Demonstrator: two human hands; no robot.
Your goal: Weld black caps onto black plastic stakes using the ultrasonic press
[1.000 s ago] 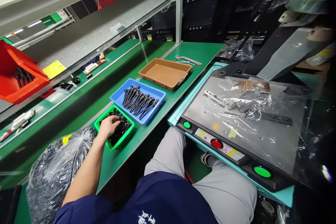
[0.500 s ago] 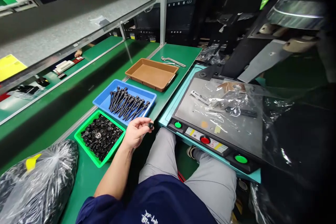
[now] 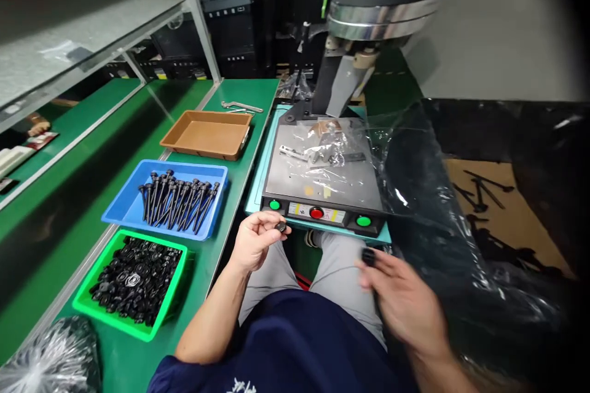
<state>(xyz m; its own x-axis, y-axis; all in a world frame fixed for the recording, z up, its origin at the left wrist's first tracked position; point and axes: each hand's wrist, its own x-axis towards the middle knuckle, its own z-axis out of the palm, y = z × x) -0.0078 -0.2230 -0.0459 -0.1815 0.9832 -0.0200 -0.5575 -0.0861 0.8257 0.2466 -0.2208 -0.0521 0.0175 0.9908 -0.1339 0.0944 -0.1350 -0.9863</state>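
My left hand (image 3: 258,241) is closed in a pinch on a small black round part (image 3: 280,226), held above my lap. To the right, my right hand (image 3: 405,295), blurred by motion, grips a black knob-like piece (image 3: 367,256) between thumb and fingers; whether a longer piece continues behind the hand is hidden. Left of my left hand, a green bin (image 3: 154,330) holds many small black parts (image 3: 138,276). Beyond it, a blue tray (image 3: 120,206) contains several black rods with round heads (image 3: 177,199).
A brown tray (image 3: 203,129) and wrenches (image 3: 242,106) lie farther along the green bench. Ahead stands a machine base (image 3: 322,184) with green and red buttons, under a press head (image 3: 382,6). Plastic sheeting (image 3: 415,159) hangs at right, near black rods on cardboard (image 3: 483,187).
My view has turned right. My right hand has come into view holding a black piece. My left hand still pinches its small black part, now in front of the machine.
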